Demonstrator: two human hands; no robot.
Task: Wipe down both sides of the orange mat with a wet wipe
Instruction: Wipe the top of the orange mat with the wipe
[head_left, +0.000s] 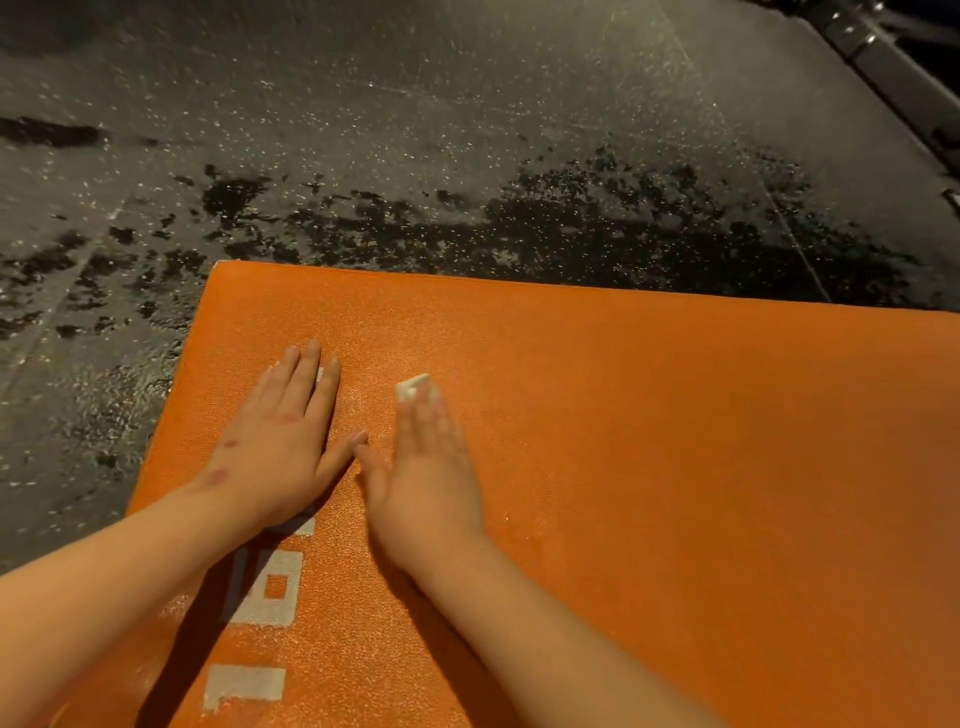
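From the head camera, the orange mat (649, 441) lies flat on a dark speckled floor (415, 130) with blotchy dark patches. The left hand (283, 441) rests on the mat, fingers straight and together. The right hand (426, 467), slightly blurred, presses flat-fingered on a white wet wipe (412, 387) that peeks out past its fingertips. White lettering (270, 587) runs under the left forearm.
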